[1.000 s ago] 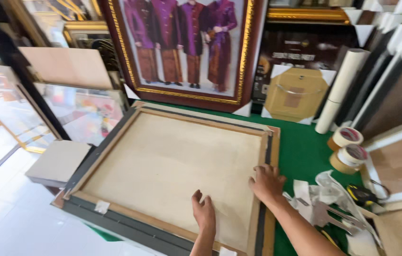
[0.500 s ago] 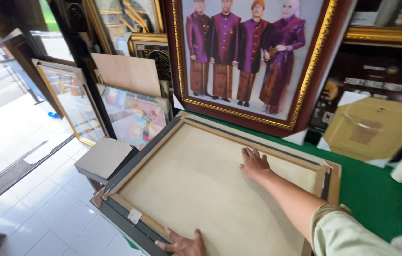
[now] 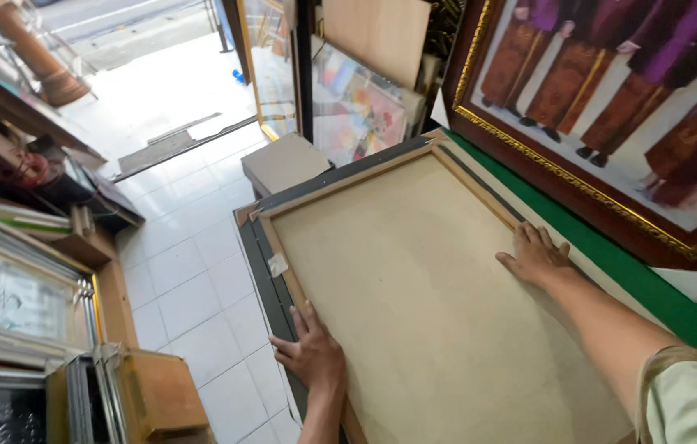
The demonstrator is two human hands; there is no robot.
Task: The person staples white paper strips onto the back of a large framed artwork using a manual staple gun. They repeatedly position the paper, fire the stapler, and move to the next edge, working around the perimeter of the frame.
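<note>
A large picture frame lies face down on a green table [image 3: 653, 288], its tan backing board [image 3: 414, 279] up and a wooden rim [image 3: 348, 177] around it. My left hand [image 3: 309, 352] lies flat on the frame's near rim, fingers spread, next to a small white tag [image 3: 278, 265]. Across the board, my right hand [image 3: 536, 256] presses flat by the far rim, arm reaching over the backing. Neither hand holds anything.
A big gold-framed group portrait [image 3: 611, 107] leans behind the table. More frames and a plain board [image 3: 373, 41] stand at the back. A low grey box [image 3: 283, 163] sits on the white tiled floor [image 3: 192, 279]. Stacked frames and shelves [image 3: 20, 296] fill the left.
My right hand has slid farther across the board to the far rim. My left hand has settled on the near rim. The view has swung left toward the floor and doorway.
</note>
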